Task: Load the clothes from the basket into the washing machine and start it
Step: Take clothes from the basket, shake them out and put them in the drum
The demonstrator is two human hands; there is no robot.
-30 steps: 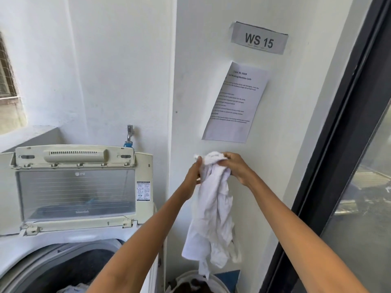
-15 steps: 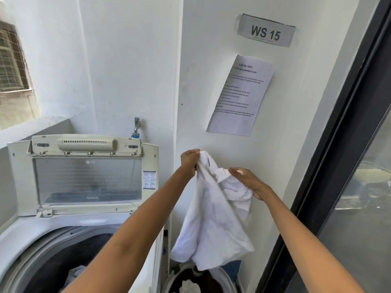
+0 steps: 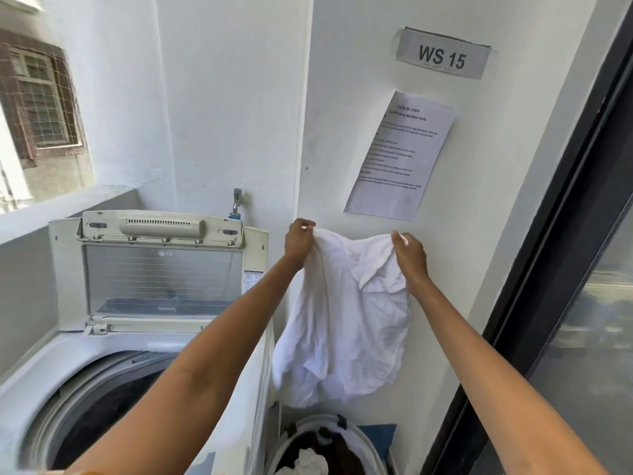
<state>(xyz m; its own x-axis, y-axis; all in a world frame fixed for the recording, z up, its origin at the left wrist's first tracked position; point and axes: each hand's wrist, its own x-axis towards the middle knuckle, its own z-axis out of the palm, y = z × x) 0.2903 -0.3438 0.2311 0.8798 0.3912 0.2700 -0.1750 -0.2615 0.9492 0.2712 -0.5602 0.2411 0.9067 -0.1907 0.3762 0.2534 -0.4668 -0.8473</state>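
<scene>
Head view, looking forward and down. Held up in front of a white wall: a crumpled white cotton shirt, spread between two raised hands. Left hand pinching the shirt's upper left edge, fingers curled round the fabric. Right hand gripping the upper right edge, thumb and fingers closed on the cloth. Shirt hanging free below both grips, collar folded near the right hand, lower hem dangling directly above the basket and just right of the machine's side panel, touching neither as far as can be seen.

At lower centre, a round white plastic laundry basket, partly cut off by the frame edge, holding dark clothes and a small white piece. Just behind it, on the floor, a blue flat object, unclear what.

At left, a white top-loading washing machine, its clear-windowed lid standing upright and open. Drum mouth dark, with some fabric barely visible at the bottom edge. Above the lid, a metal wall tap with a blue fitting.

On the wall, a printed paper sheet, and above it a grey label reading "WS 15". Far right, a dark-framed glass door. Far left, an open ledge with a netted window beyond.
</scene>
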